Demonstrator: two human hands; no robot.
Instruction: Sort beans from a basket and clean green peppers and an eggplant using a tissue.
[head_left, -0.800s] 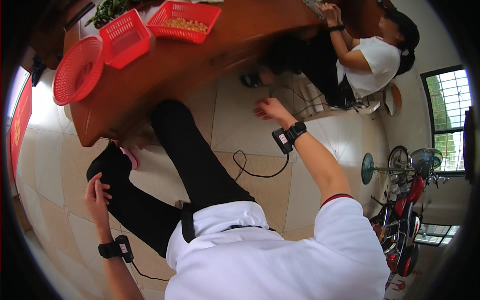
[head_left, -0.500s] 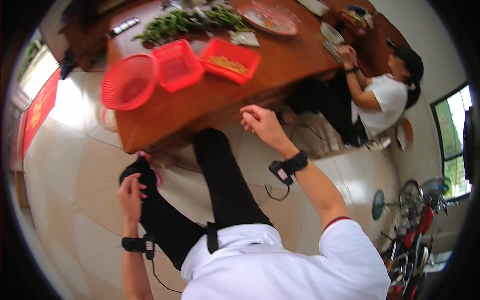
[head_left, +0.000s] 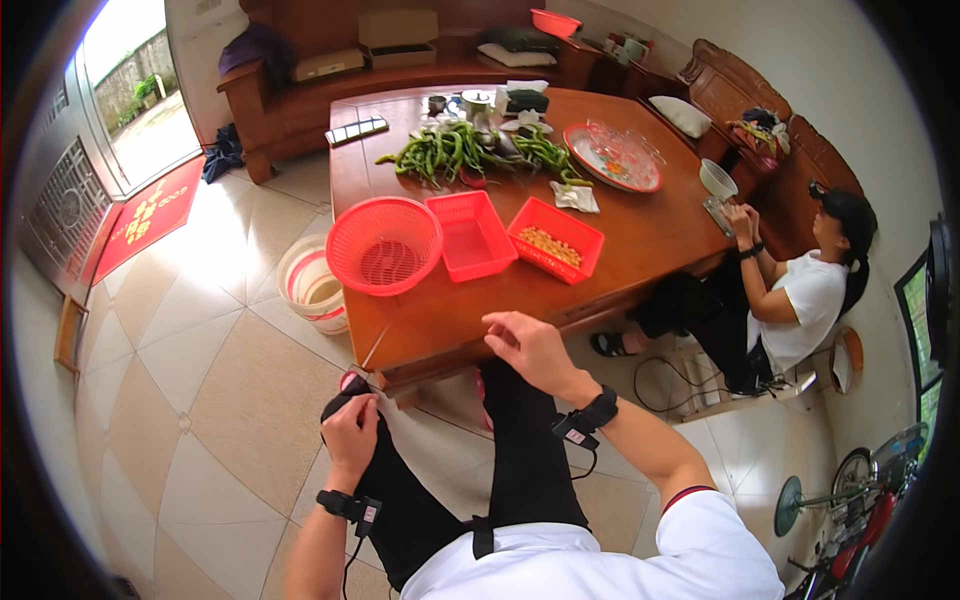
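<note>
My left hand [head_left: 352, 437] is curled into a loose fist above my left thigh, with nothing visible in it. In front of the table edge, my right hand [head_left: 535, 350] hovers over my right knee, its fingers bent but apart and holding nothing. Nearest to it on the wooden table [head_left: 420, 330] are three red plastic baskets: a round colander [head_left: 343, 250], a rectangular basket [head_left: 480, 271] and another basket [head_left: 535, 256] with small yellow pieces [head_left: 548, 245] in it. Long green peppers [head_left: 450, 150] lie heaped behind them.
A patterned red-rimmed tray [head_left: 645, 182], crumpled white paper [head_left: 574, 196] and a white bowl [head_left: 718, 180] sit on the table. A bucket [head_left: 300, 285] stands at its left. A person [head_left: 810, 285] sits at the right with a phone-like object. A motorcycle [head_left: 865, 530] is parked lower right.
My view has tilted up and swung left, showing more of the room. My left hand's fingers have drawn in to a fist. The right hand stays raised and empty.
</note>
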